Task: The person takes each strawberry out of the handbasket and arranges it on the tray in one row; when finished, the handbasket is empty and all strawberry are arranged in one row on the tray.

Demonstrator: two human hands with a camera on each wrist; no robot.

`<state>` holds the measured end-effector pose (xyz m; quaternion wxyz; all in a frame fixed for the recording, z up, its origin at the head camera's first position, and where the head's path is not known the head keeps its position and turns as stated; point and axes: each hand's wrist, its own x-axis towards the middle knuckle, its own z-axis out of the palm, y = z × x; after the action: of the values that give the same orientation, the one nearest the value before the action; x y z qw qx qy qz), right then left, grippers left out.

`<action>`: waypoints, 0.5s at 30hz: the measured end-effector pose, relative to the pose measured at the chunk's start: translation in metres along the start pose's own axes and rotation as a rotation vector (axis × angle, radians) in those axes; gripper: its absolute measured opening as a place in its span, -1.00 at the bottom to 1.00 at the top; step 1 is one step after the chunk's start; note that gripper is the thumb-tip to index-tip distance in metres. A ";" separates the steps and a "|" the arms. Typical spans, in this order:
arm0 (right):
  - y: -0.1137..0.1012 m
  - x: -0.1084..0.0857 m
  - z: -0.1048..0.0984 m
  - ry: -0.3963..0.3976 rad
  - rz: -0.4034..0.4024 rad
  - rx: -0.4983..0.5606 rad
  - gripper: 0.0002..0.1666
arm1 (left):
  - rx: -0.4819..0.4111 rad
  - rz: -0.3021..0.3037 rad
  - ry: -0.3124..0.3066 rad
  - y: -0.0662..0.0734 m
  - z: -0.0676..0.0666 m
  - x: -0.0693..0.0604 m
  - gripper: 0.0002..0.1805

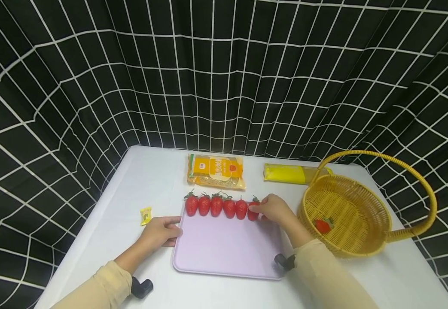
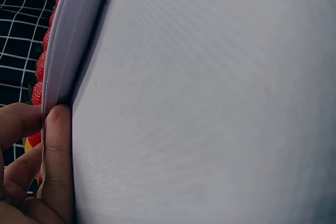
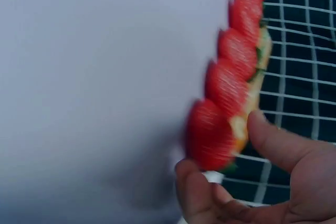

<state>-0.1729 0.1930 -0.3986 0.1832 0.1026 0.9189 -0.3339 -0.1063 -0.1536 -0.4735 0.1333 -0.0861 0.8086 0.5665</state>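
Observation:
A row of several red strawberries (image 1: 216,206) lies along the far edge of a pale purple tray (image 1: 227,244). My left hand (image 1: 159,231) grips the tray's left edge, with fingers on both sides of the rim (image 2: 58,72) in the left wrist view. At the row's right end, my right hand (image 1: 277,209) is at the last strawberry (image 3: 210,136). Its thumb and fingers are spread about that strawberry, with a gap on one side in the right wrist view. Blur there hides the exact contact.
A yellow wicker basket (image 1: 378,214) with a tall handle stands at right, holding one strawberry (image 1: 323,225). Behind the tray lie an orange food packet (image 1: 216,171) and a yellow packet (image 1: 285,173). A small yellow wrapped piece (image 1: 145,215) lies at left on the white table (image 1: 115,206).

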 end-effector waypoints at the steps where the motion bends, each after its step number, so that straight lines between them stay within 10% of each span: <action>1: 0.000 -0.005 -0.010 -0.007 -0.023 0.003 -0.41 | 0.000 0.001 -0.002 0.000 0.001 0.001 -0.46; 9: 0.044 -0.036 -0.146 -0.214 -0.212 0.228 -0.35 | -0.013 0.004 -0.003 0.000 0.001 0.004 -0.45; 15: 0.118 -0.011 -0.196 -0.388 0.001 0.310 -0.52 | -0.014 -0.011 0.001 -0.001 0.001 0.003 -0.45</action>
<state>-0.1786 0.4086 -0.3231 0.3384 0.0638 0.8042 -0.4844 -0.1083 -0.1536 -0.4759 0.1353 -0.0917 0.8043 0.5713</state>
